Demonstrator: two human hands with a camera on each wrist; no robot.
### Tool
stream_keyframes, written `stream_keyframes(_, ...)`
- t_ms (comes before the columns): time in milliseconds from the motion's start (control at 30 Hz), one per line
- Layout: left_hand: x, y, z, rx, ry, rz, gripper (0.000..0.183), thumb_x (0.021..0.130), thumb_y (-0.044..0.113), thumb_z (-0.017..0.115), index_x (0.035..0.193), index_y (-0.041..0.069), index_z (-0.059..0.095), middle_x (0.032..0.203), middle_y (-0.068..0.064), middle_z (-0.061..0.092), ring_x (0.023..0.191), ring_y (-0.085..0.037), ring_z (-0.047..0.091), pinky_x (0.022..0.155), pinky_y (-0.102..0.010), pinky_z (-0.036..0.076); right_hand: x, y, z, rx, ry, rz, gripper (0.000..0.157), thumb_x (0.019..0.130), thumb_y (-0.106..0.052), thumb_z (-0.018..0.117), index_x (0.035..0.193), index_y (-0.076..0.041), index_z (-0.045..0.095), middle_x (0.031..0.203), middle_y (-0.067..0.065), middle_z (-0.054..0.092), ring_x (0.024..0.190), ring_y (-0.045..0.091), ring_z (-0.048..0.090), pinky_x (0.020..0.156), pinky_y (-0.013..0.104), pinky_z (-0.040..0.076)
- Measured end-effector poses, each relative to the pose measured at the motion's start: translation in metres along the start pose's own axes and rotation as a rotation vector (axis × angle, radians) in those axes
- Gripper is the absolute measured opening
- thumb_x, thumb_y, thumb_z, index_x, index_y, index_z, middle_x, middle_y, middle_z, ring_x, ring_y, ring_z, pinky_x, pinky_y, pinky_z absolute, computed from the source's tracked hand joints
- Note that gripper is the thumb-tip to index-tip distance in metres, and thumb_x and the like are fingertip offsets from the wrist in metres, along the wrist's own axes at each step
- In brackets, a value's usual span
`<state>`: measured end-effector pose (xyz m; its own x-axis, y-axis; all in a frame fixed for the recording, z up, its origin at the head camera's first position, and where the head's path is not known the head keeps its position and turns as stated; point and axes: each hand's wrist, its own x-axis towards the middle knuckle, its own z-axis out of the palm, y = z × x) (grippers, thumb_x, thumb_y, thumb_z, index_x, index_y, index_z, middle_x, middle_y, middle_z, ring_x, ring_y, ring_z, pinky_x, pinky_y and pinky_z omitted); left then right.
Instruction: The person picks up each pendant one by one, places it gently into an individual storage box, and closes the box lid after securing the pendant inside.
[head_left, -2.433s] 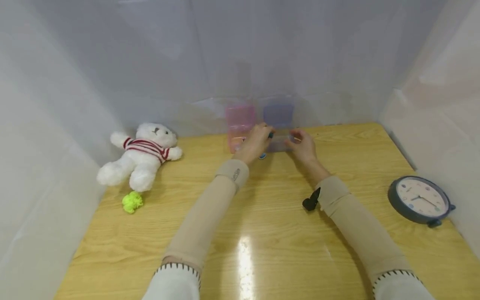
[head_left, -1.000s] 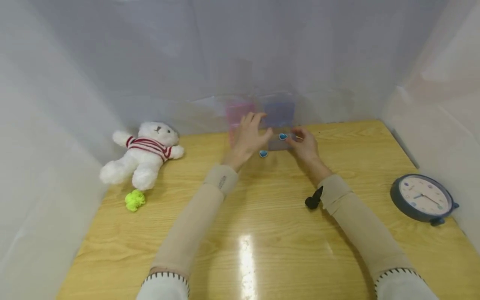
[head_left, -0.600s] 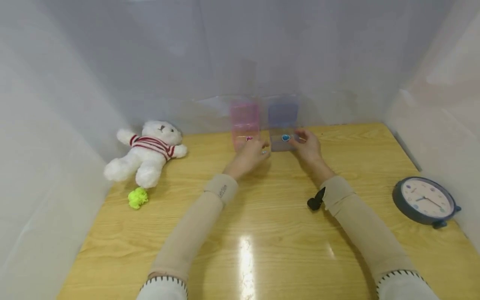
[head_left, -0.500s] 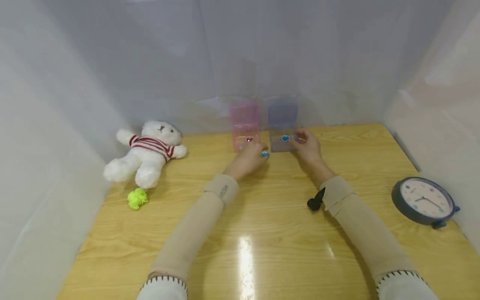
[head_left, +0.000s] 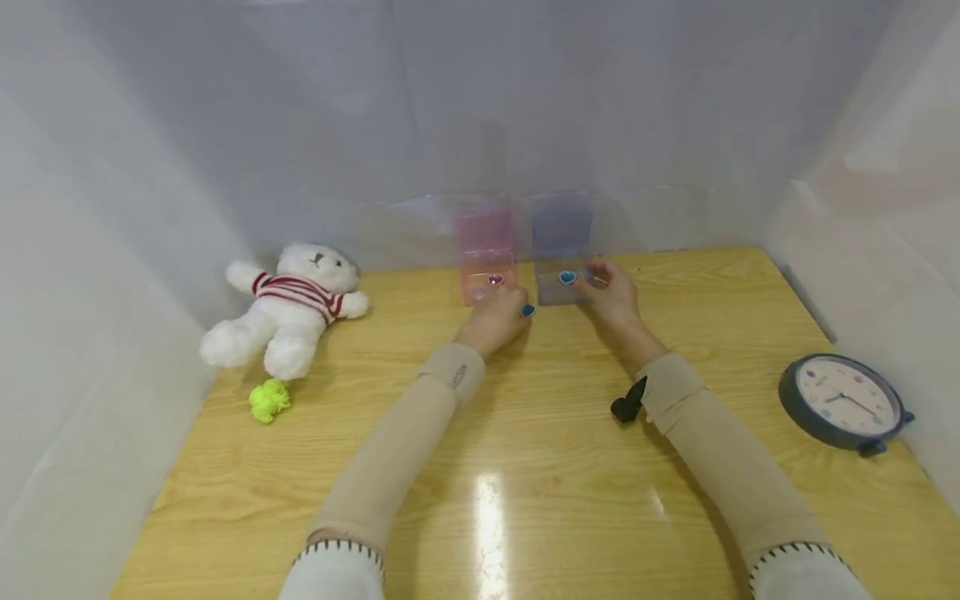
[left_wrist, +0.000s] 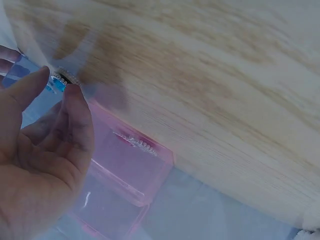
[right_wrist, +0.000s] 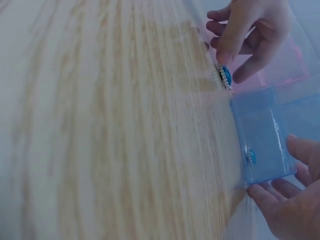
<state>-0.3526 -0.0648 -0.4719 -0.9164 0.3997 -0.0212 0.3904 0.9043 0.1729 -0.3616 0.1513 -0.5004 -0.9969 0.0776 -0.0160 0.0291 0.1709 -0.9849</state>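
Note:
At the table's back, an open clear pink box [head_left: 486, 265] and an open clear blue box [head_left: 551, 292] stand side by side. A pink heart-shaped gem [head_left: 495, 280] lies in the pink box, and a blue heart-shaped gem [head_left: 567, 277] lies in the blue one. My left hand [head_left: 497, 318] is in front of the pink box, its thumb and finger pinching a second blue heart-shaped gem with a beaded rim [left_wrist: 60, 82], low at the table. My right hand [head_left: 615, 298] grips the right side of the blue box; in the right wrist view, thumb and fingers [right_wrist: 262, 196] lie on either side.
A white teddy bear [head_left: 288, 300] in a striped shirt lies back left, with a bright yellow-green fuzzy ball [head_left: 268, 401] below it. A dark-rimmed clock [head_left: 843, 400] lies at the right edge. A black object [head_left: 628, 404] is by the right cuff.
My left hand has let go of one blue gem in the blue box, moved left and nearer, and taken hold of the other blue gem on the table. The right hand stays at the box.

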Motion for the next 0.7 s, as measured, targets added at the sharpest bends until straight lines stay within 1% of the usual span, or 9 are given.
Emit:
stream_keyframes(200,0.0043,-0.0016,0.0054,0.079,-0.01,0.005,0.026,0.099,0.026,0.073,0.113,0.004,0.072,0.111,-0.013,0.078,0.102,-0.03,0.075,0.09,-0.043,0.064,0.0001,-0.0005,0.0012,0.012,0.001,0.0,0.053,0.1,-0.011,0.071,0.148,-0.001,0.05,0.162,0.018,0.047,0.149,0.038,0.047,0.124,0.047,0.046)
stream_keyframes(367,0.007,-0.0019,0.0076,0.094,-0.005,-0.009,0.026,0.1,0.028,0.073,0.112,0.005,0.073,0.112,-0.013,0.078,0.103,-0.03,0.076,0.091,-0.043,0.064,0.0005,-0.0009,0.0014,-0.036,0.004,-0.046,0.051,0.1,-0.01,0.071,0.147,0.001,0.052,0.159,0.021,0.05,0.147,0.04,0.05,0.124,0.047,0.046)
stream_keyframes(500,0.0079,-0.0011,0.0075,0.075,-0.008,-0.018,0.023,0.099,0.024,0.072,0.111,0.004,0.073,0.111,-0.012,0.078,0.102,-0.03,0.075,0.091,-0.043,0.064,0.0008,-0.0007,0.0006,-0.066,0.007,-0.079,0.05,0.1,-0.009,0.071,0.145,0.003,0.053,0.156,0.023,0.052,0.146,0.041,0.051,0.124,0.048,0.045)
stream_keyframes(700,0.0069,0.0011,0.0049,-0.008,-0.016,-0.047,0.013,0.096,0.017,0.071,0.102,0.006,0.071,0.104,-0.009,0.075,0.095,-0.025,0.069,0.087,-0.041,0.062,0.001,0.0001,-0.0001,-0.075,0.015,-0.09,0.049,0.1,-0.008,0.071,0.144,0.005,0.053,0.154,0.024,0.054,0.145,0.041,0.052,0.124,0.048,0.045)
